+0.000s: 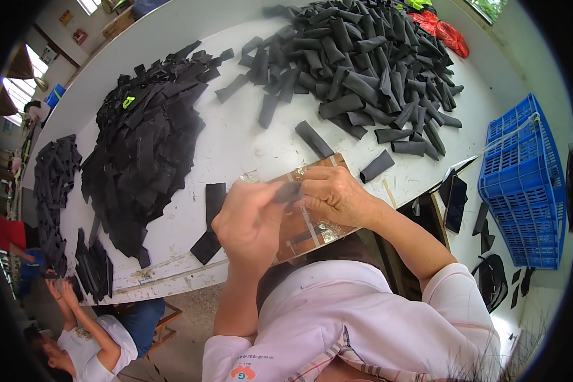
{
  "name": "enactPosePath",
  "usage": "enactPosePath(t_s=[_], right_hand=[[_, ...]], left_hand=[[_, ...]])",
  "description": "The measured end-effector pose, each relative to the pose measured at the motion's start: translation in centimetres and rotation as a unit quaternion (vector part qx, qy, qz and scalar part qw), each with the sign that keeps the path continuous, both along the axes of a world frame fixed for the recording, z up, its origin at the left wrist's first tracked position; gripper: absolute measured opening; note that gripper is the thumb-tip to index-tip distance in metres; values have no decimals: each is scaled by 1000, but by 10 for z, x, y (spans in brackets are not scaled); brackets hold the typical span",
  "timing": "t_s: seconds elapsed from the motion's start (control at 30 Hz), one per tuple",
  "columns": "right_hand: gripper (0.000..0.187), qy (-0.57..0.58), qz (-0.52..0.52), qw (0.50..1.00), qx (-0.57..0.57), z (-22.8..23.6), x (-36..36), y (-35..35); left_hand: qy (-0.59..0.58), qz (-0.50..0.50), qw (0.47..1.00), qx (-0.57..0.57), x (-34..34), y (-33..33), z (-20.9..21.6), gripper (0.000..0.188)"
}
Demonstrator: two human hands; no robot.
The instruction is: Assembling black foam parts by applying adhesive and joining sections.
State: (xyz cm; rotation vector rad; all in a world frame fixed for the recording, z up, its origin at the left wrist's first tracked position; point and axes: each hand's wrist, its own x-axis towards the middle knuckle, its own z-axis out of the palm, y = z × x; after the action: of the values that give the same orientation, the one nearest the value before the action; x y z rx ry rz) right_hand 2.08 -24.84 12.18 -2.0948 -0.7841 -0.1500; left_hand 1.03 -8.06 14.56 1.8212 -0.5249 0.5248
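My left hand (251, 216) and my right hand (337, 192) meet over a brown board (302, 229) covered with shiny clear tape, at the table's near edge. Both hands have closed fingers pinching a small dark fabric-like piece (288, 192) between them. The left hand is slightly blurred, and much of the piece is hidden by fingers. Beside the left hand, two flat black pieces (214, 198) lie on the white table (235, 143). Beyond the right hand, a rolled black tube (377, 166) and another black tube (313, 139) rest near the board.
A large heap of black tubes (363, 63) covers the far side, with a red plastic bag (449, 38) behind it. Flat black pieces (146, 140) are heaped at left. Blue crates (522, 184) and a phone (455, 204) are at right. Another person (95, 337) sits at lower left.
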Motion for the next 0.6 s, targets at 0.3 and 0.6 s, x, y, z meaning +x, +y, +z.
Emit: enactPosePath(t_s=[0.3,0.6], right_hand=[[17,-38,-8,998,-48,-16,-1,9],[23,3,-9,997,71,-15,-1,4]], left_hand=[[100,-11,994,-28,-12,4,-36,6],[-66,-32,996,49,3,-2,-6,8]])
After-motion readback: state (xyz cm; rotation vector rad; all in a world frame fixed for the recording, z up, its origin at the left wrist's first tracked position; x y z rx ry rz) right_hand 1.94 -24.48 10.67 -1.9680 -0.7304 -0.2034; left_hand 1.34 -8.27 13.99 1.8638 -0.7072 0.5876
